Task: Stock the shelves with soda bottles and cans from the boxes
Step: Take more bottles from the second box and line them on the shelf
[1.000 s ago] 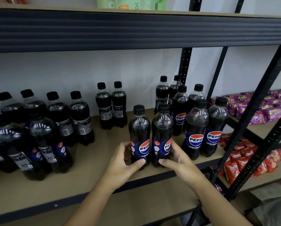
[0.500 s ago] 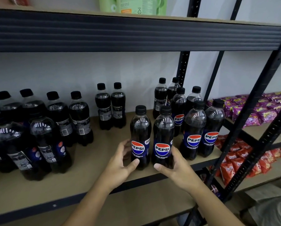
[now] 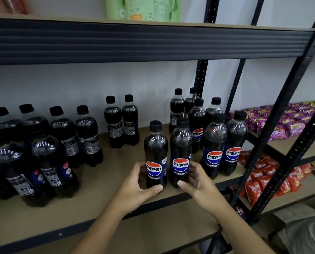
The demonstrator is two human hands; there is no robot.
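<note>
Two Pepsi Zero Sugar bottles stand upright side by side near the front edge of the middle shelf [image 3: 116, 180]. My left hand [image 3: 134, 187] grips the left bottle [image 3: 155, 154] low down, thumb across its front. My right hand [image 3: 198, 182] grips the right bottle [image 3: 181, 153] at its base, thumb in front. Both labels face me. Just to their right stands a group of several Pepsi bottles [image 3: 215, 143] in rows, labels forward.
Two more bottles [image 3: 122, 123] stand at the back centre, and several bottles [image 3: 48, 149] crowd the shelf's left. Black uprights [image 3: 288, 110] frame the right side. Beyond them lie purple snack packs [image 3: 284, 123] and red ones [image 3: 266, 175]. A green package [image 3: 144, 8] sits on the shelf above.
Both hands have turned the two front bottles so their Pepsi logos now face straight forward. The bottles stay in the same spot on the shelf.
</note>
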